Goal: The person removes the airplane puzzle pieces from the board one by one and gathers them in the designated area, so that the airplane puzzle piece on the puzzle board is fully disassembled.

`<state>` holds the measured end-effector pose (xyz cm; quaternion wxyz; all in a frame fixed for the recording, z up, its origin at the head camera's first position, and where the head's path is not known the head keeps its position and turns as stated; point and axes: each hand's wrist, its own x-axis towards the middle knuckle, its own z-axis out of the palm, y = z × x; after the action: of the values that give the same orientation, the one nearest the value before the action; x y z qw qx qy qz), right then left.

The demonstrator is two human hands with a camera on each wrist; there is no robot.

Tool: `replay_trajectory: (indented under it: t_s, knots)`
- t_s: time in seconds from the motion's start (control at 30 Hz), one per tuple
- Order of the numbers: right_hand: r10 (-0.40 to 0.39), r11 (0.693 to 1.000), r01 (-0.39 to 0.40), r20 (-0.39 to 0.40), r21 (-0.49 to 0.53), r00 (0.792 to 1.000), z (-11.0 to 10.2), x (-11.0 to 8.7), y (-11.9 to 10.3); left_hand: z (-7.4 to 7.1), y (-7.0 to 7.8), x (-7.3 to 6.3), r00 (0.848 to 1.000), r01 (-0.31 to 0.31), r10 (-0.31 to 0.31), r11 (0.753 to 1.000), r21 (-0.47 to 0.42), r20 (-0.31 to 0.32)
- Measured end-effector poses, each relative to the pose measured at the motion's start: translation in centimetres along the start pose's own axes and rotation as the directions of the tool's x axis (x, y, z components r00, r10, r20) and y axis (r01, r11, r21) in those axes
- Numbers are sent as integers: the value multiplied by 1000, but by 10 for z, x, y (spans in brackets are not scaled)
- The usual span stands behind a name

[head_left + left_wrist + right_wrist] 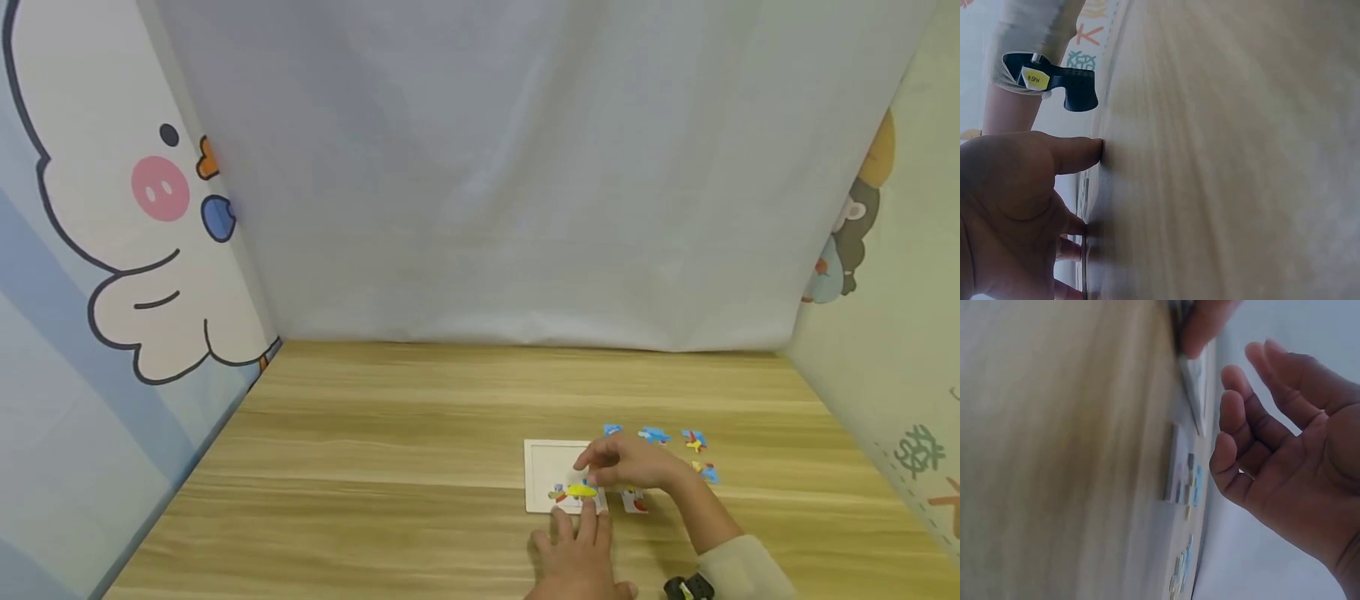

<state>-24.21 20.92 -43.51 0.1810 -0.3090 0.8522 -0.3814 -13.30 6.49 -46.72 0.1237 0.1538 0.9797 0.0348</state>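
Note:
A cream puzzle tray lies on the wooden table, with colourful jigsaw pieces along its lower inside edge. Spread flat, my left hand rests its fingertips on the tray's near edge, by those pieces. In the left wrist view the left hand has its thumb extended down to the tabletop. Over the tray's right side hovers my right hand, its fingers loosely bent. The right wrist view shows the right hand raised off the table, with no piece visible in it.
Several loose puzzle pieces lie right of the tray and behind the right hand. One white and red piece sits close beside the tray's right edge. A grey curtain hangs at the table's back, with printed panels on both sides.

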Motion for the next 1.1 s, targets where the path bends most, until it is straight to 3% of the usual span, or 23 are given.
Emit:
replay_trajectory:
  t_s: [0.27, 0.67, 0.9, 1.1]
  knots:
    - [-76, 997, 76, 81, 2, 994, 8, 18, 0, -1, -1, 0, 1000, 10, -10, 1000, 18, 4]
    - [-26, 993, 40, 126, -108, 992, 15, 34, -8, 0, 2, 3, 1000, 29, -29, 1000, 13, 11]
    - [-36, 998, 43, 132, -50, 991, 17, 34, -11, -2, 3, 2, 1000, 20, -20, 1000, -11, 21]
    - [-36, 997, 44, 119, -63, 992, 18, 33, -10, -2, 4, 2, 1000, 28, -28, 1000, 5, 11]
